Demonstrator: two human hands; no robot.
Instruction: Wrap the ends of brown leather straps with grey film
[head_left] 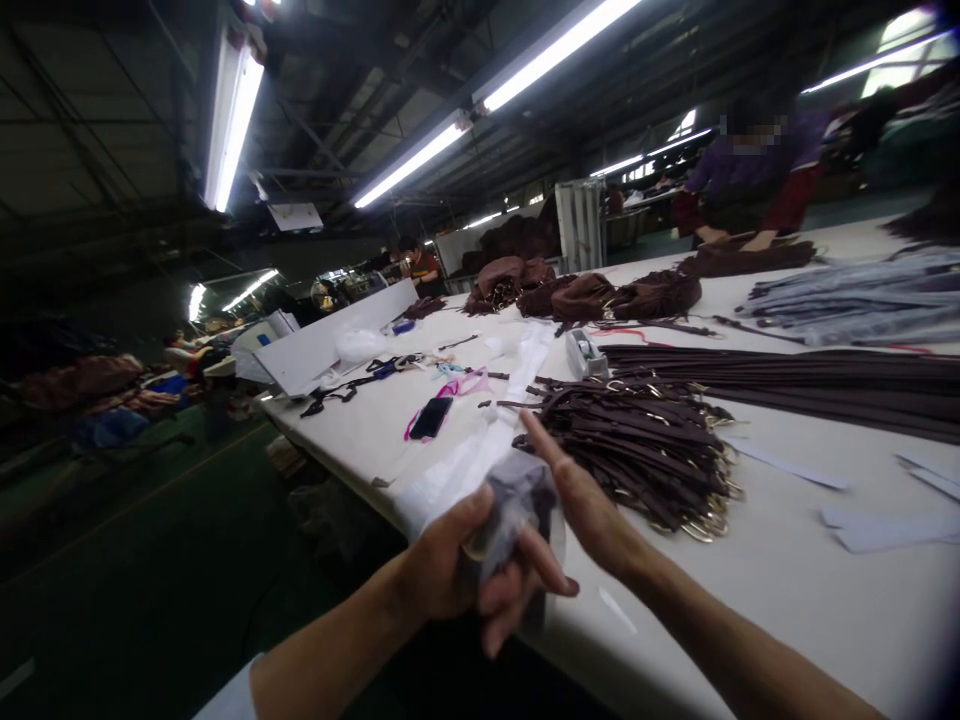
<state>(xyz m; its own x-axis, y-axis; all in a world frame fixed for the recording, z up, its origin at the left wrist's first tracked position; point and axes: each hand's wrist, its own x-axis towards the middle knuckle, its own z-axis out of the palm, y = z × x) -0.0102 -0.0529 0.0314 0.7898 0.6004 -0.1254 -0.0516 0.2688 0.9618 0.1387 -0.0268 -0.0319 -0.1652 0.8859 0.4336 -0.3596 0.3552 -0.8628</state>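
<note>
My left hand is wrapped round a clear plastic bag with something dark inside, probably a strap like those on the table. A gold-coloured glint shows through the plastic near my thumb. My right hand is held flat along the bag's right side with its fingers stretched out; whether it touches the plastic I cannot tell. Just beyond it lies a bundle of dark brown straps with gold metal clasps. White plastic bags are spread on the table behind the held one.
On the white table are a phone, long brown strips, paper strips, brown bundles and bagged straps. Across the table, a person in purple handles brown material. The table's edge drops to a green floor at left.
</note>
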